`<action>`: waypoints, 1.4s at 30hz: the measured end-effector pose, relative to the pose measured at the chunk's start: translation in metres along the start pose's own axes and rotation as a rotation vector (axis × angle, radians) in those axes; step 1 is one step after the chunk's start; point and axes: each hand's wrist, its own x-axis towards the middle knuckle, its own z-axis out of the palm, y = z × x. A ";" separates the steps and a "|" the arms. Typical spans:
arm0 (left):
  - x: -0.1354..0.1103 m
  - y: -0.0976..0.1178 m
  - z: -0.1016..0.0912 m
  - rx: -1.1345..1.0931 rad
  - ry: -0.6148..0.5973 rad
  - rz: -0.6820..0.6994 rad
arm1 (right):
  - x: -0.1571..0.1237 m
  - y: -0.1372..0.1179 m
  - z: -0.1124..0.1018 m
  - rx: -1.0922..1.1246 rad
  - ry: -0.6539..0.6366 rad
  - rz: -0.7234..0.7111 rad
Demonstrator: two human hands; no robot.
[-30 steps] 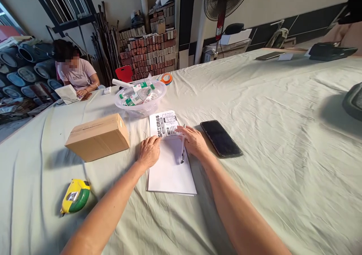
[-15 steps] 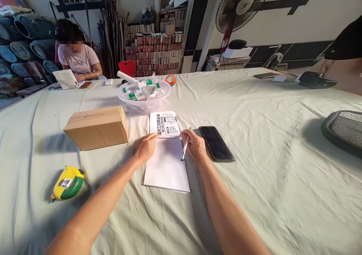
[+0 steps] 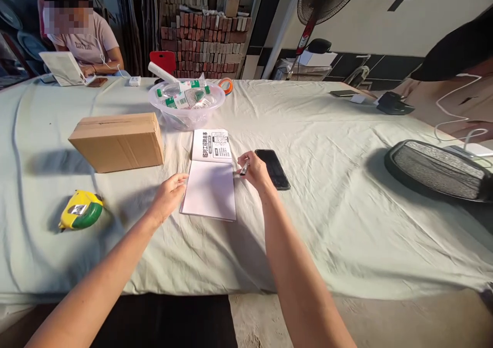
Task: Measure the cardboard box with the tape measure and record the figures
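Observation:
A notepad (image 3: 210, 191) lies on the cloth-covered table, its lower page blank white and its upper part a printed sheet (image 3: 219, 145) with Chinese writing and a phone drawing. My left hand (image 3: 169, 196) is at the pad's left edge, fingers stretched towards it; whether they touch the paper I cannot tell. Just off the pad's right edge, my right hand (image 3: 254, 169) grips a silver pen (image 3: 245, 167) that points towards me. A black smartphone (image 3: 274, 169) lies right beside that hand, partly covered by it.
Left of the pad are a cardboard box (image 3: 119, 147) and a yellow-green tape measure (image 3: 81, 210). Behind it stands a plastic basin (image 3: 187, 104) of bottles, with orange tape (image 3: 226, 86). A black mesh-topped object (image 3: 439, 170) is at right. A person (image 3: 87, 44) sits across the table.
My left hand has slid off the page to its left edge. My right hand, still with the pen, has moved off the page to the right. The camera view has tilted down.

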 end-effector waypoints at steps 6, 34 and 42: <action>-0.009 -0.002 -0.004 -0.151 -0.031 -0.100 | -0.048 0.001 -0.002 -0.058 -0.025 -0.024; -0.017 -0.027 0.006 0.188 0.081 0.263 | -0.072 -0.014 0.011 0.169 0.006 0.224; -0.015 -0.031 0.008 0.201 0.098 0.303 | -0.070 -0.008 0.010 0.093 -0.024 0.156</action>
